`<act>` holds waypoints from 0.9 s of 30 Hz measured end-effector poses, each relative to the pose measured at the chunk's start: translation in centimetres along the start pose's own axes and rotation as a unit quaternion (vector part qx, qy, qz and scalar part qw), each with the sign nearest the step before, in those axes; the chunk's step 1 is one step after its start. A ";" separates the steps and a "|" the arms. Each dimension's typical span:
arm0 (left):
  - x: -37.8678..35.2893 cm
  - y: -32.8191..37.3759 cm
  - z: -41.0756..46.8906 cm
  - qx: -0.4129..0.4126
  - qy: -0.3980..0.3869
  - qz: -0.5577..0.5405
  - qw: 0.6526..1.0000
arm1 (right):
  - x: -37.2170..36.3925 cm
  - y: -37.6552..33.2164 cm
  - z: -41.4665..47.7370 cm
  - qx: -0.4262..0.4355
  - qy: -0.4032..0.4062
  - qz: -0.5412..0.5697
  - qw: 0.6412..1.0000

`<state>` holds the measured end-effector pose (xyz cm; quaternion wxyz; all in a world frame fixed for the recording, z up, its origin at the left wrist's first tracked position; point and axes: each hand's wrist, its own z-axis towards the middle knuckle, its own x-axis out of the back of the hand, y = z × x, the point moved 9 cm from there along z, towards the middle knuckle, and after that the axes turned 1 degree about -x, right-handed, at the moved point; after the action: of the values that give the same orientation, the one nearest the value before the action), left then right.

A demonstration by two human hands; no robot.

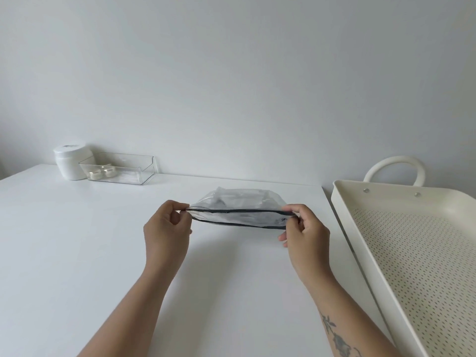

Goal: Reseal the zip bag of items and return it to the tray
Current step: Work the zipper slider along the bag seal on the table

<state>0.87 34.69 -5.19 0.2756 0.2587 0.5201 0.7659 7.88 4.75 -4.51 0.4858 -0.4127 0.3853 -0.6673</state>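
A: What are the fingers doing?

B: The left hand (164,228) pinches the left end of the clear zip bag (239,211) between thumb and fingertips. The right hand (305,230) pinches the right end the same way, by the dark zip strip.

A: Is the mouth closed?

B: No. The two dark edges bow apart in the middle, and they meet only at the pinched ends.

A: Where is the bag?

B: Stretched between both hands, over the white table (77,240), with pale contents I cannot make out.

A: And the tray?

B: The cream perforated tray (401,228) stands to the right, apart from the bag. A white jar (70,162) and a clear plastic bin (121,167) stand at the far left.
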 end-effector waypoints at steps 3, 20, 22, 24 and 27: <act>-0.5 0.0 0.0 0.011 -0.031 -0.038 0.999 | 0.0 0.5 0.2 -0.041 -0.021 0.086 0.995; -0.3 1.2 0.5 -0.080 -0.076 0.119 0.987 | 0.1 0.8 0.2 -0.011 -0.039 0.070 0.997; -0.4 1.5 0.5 -0.107 -0.081 0.129 0.982 | 0.6 1.0 0.3 -0.005 -0.018 0.040 0.999; -0.4 2.2 0.4 -0.150 -0.084 0.148 0.974 | 1.3 0.9 0.4 0.012 0.008 0.016 1.000; 0.0 3.2 0.5 -0.211 -0.075 0.193 0.955 | 1.9 0.0 0.5 0.065 0.025 -0.029 0.997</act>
<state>0.69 34.08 -2.00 0.2086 0.3470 0.2648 0.8752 8.02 2.92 -3.95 0.4822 -0.3747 0.3409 -0.7148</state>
